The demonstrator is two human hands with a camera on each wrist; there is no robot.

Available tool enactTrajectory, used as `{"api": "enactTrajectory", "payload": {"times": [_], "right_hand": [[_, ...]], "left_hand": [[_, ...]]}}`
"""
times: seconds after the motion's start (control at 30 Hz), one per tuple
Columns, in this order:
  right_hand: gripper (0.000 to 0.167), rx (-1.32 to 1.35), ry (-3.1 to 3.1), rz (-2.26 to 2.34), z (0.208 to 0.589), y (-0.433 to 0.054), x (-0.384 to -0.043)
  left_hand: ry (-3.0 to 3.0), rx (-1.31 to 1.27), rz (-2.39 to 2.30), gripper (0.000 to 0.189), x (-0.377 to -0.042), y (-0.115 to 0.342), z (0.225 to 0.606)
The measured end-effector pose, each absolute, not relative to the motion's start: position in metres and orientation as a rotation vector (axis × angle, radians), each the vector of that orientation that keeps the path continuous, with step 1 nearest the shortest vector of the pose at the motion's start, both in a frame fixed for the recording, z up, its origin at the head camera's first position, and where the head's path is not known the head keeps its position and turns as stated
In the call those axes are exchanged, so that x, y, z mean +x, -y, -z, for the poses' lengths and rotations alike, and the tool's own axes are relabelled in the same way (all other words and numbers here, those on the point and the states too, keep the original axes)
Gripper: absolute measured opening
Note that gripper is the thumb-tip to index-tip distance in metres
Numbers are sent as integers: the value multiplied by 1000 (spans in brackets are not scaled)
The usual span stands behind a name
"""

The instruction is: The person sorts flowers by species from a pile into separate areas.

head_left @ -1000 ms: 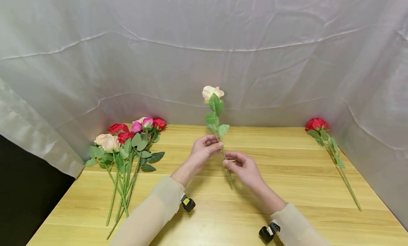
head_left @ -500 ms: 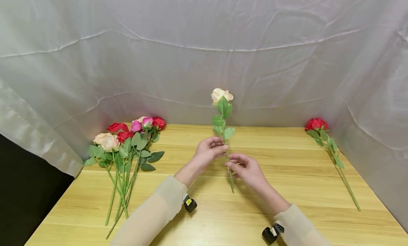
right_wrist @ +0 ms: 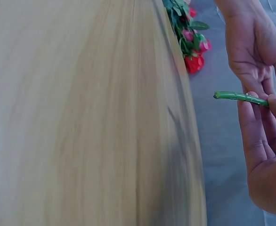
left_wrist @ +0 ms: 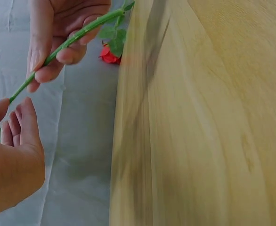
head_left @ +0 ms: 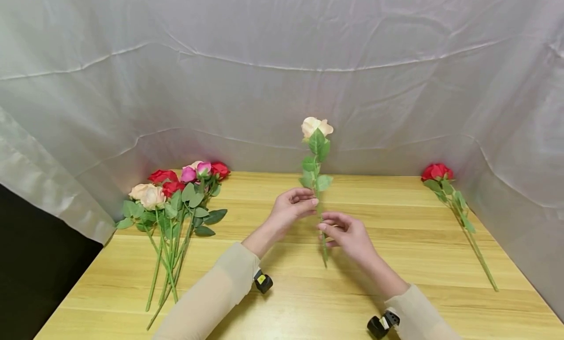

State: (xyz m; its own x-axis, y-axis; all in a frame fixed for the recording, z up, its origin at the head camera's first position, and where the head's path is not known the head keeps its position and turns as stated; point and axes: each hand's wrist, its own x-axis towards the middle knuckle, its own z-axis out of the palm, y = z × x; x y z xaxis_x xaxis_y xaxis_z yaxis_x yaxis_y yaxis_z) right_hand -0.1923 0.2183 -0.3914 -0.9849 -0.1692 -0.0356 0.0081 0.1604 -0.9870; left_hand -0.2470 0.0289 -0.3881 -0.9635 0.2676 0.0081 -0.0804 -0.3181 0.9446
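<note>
A cream rose [head_left: 317,128] with green leaves stands nearly upright in the middle of the head view, held above the table. My left hand [head_left: 291,208] pinches its stem just below the lowest leaves, between thumb and fingers. Lower on the same stem, my right hand [head_left: 348,235] grips it between thumb and fingertips. The cut end of the stem [right_wrist: 230,95] sticks out past my right hand in the right wrist view. In the left wrist view the green stem [left_wrist: 81,33] runs across both hands, and the bloom is out of that picture.
Several red, cream and pink roses [head_left: 164,198] lie bunched on the left of the wooden table [head_left: 282,301], stems toward me. A single red rose [head_left: 437,171] lies at the right. A grey cloth [head_left: 282,85] hangs behind the table.
Both hands have moved a little to the right, carrying the cream rose with them. It now stands slightly more upright. The roses on the table have stayed put.
</note>
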Motion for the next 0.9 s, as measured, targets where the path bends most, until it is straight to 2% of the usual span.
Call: {"api": "enactTrajectory", "payload": {"times": [0.47,0.9], "right_hand": [[46,-106,-2357,1959,387,-259,-183],[54,-45,-2444,1897,386,-309,-177]], "left_hand": [[-1685,205,-2430,36,-243,5,387],[-1781,72,-2459,37,-239,65,387]]}}
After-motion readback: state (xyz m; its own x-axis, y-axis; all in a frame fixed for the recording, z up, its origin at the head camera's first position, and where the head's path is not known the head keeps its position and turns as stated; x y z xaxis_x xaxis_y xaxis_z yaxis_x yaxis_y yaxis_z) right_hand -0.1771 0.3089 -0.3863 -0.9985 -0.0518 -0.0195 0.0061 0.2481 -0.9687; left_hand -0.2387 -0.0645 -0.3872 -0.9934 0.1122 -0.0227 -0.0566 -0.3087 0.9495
